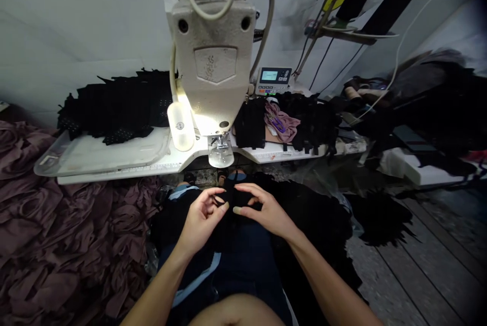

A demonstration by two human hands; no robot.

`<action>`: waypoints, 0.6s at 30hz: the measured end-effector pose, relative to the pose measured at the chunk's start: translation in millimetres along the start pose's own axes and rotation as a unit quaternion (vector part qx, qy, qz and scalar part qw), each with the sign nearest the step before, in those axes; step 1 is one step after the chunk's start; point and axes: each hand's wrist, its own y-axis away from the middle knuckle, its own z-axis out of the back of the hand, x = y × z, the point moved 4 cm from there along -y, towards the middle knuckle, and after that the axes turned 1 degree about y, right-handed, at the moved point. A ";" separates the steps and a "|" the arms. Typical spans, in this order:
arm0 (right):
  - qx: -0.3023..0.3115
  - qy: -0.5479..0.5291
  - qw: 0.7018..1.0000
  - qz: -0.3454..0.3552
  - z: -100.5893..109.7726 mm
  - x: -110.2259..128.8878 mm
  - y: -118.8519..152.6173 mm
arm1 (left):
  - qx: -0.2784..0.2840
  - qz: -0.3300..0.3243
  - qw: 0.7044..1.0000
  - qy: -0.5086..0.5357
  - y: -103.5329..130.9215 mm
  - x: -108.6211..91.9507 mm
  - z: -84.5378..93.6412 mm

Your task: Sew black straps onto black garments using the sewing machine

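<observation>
Evidently, both the left hand (pixel 201 219) and right hand (pixel 262 209) pinched a small black fabric piece (pixel 233 198) over the lap, below the sewing machine (pixel 213 72); nothing lay under its needle, stitching not begun.

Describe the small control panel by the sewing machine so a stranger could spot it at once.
Start at the big white sewing machine in the middle of the table. Look just to the right of its head, behind the black fabric pieces: the control panel stands there. It is a small grey box with a lit bluish screen and buttons, the only such thing among the cloth.
</observation>
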 end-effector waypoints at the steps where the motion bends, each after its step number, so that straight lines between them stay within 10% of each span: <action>1: 0.036 0.000 0.999 0.015 -2.0 6.5 -5.2 | 0.021 -0.010 0.999 -0.034 3.2 -5.3 1.9; 6: 0.237 0.019 0.971 -0.003 -22.4 28.7 -18.4 | 0.059 -0.030 0.985 -0.157 11.4 -19.8 14.7; 13: 0.246 -0.031 0.967 -0.059 -7.0 33.7 -18.6 | 0.140 0.064 0.977 -0.145 14.8 -7.1 11.1; 18: 0.222 -0.081 0.968 -0.089 5.3 28.2 -13.8 | 0.078 0.007 0.991 -0.113 11.0 -11.7 -3.6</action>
